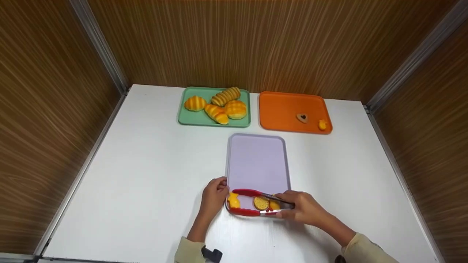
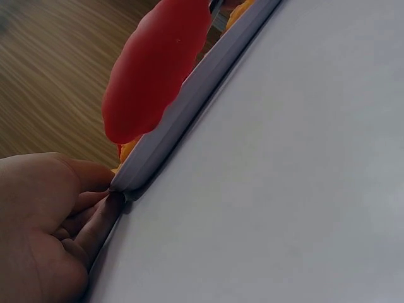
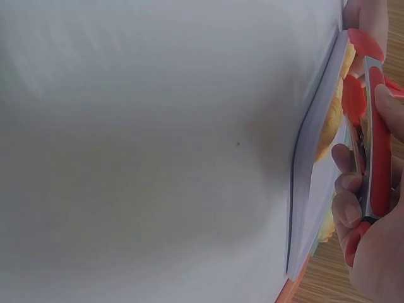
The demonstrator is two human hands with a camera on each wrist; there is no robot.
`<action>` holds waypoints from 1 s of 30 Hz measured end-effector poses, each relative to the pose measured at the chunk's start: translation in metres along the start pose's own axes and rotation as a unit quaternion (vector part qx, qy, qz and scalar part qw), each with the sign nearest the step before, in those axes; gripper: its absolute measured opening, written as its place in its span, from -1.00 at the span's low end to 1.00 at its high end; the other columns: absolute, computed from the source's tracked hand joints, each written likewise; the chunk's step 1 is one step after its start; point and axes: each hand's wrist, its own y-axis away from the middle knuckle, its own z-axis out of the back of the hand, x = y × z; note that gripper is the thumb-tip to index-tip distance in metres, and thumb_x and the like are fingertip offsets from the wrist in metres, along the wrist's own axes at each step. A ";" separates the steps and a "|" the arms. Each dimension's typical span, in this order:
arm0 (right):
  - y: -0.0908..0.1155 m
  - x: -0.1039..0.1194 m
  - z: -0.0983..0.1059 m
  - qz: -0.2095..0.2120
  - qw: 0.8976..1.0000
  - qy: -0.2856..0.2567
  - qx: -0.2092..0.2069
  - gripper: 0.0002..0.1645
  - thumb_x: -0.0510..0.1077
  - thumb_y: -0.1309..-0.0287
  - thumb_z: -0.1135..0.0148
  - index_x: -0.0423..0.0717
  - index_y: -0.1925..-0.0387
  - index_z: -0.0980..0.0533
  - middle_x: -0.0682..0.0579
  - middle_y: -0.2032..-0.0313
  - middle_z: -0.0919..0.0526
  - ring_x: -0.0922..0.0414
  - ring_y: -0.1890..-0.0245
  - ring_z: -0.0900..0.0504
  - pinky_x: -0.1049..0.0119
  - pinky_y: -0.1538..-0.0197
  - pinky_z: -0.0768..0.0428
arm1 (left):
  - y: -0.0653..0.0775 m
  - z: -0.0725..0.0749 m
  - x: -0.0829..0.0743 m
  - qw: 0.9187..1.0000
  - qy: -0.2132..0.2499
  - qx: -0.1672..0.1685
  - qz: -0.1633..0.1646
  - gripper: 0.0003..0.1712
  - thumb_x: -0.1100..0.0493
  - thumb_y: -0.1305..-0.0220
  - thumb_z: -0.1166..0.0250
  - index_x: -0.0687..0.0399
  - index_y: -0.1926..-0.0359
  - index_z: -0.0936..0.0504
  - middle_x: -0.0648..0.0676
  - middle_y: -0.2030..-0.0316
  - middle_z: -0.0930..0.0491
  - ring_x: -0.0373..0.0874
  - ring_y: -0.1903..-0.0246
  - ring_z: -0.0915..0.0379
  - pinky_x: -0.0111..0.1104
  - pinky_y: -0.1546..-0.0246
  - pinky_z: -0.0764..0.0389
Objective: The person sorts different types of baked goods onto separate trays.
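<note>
My left hand (image 1: 214, 195) is at the near left corner of a lavender tray (image 1: 259, 160), pinching its rim (image 2: 151, 148) between thumb and fingers. My right hand (image 1: 305, 208) grips red-tipped metal tongs (image 1: 245, 212) over the tray's near end. The tongs' arms are spread, with one red tip on each side of a yellow star-topped toy piece (image 1: 234, 201). Between the arms, nearer the right hand, lie a round dotted toy cookie (image 1: 261, 203) and another yellow piece (image 1: 274, 205), partly hidden by the tongs. The right wrist view shows the fingers wrapped around the tongs' red handle (image 3: 379, 151).
A green tray (image 1: 182, 118) at the back holds several toy breads (image 1: 236, 109). To its right, an orange tray (image 1: 278, 111) carries a heart-marked cookie (image 1: 302, 117) and a small yellow piece (image 1: 322, 125). Wood-grain panels (image 1: 226, 44) wall the white table (image 1: 146, 175) at the back and sides.
</note>
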 end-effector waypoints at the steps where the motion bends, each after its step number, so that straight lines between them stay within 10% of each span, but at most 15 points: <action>1: 0.000 0.000 0.000 -0.003 1.000 -0.001 0.003 -0.34 0.21 -0.06 -0.47 -0.11 -0.09 -0.67 0.09 0.11 -0.75 0.24 0.17 -0.64 0.23 0.11 -0.66 | 0.000 0.000 0.000 1.000 0.000 0.000 0.000 -0.67 0.27 -0.31 -0.29 0.26 -0.08 -0.65 0.11 0.15 -0.64 -0.11 0.16 -0.59 -0.28 0.00 -0.68; 30: -0.002 -0.003 0.001 -0.072 0.995 0.006 -0.068 -0.42 0.02 -0.01 -0.52 -0.09 -0.09 -0.67 0.08 0.15 -0.75 0.15 0.26 -0.63 0.24 0.19 -0.61 | -0.001 0.001 0.000 1.000 0.016 0.004 -0.004 -0.66 0.30 -0.29 -0.28 0.27 -0.08 -0.65 0.11 0.14 -0.64 -0.12 0.16 -0.59 -0.32 0.02 -0.66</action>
